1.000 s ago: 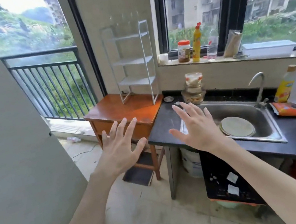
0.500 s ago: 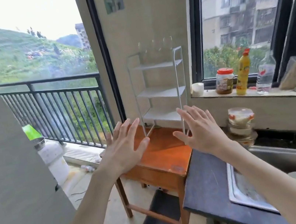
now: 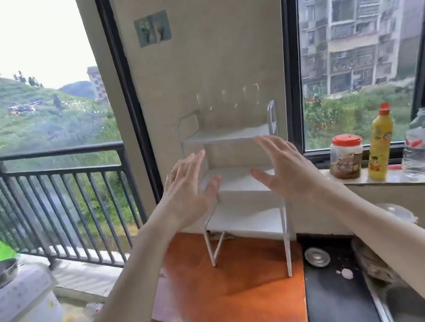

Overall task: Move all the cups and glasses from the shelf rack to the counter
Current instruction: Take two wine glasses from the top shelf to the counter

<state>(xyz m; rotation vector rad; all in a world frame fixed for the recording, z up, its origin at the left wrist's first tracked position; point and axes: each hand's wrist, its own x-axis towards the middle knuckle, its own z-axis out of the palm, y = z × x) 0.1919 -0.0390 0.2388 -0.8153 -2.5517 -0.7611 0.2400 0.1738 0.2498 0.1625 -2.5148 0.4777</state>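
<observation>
We see three clear glasses (image 3: 229, 99) on the top tier of the white shelf rack (image 3: 236, 176), which stands on the wooden surface (image 3: 227, 297). Left hand (image 3: 187, 192) and right hand (image 3: 286, 170) hover before the rack, fingers straight and spread, holding nothing.

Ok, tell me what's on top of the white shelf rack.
Clear glasses stand in a row on the top tier of the white shelf rack; they look like three, but transparency makes the count unsure. Both hands hide part of the lower tiers.
</observation>
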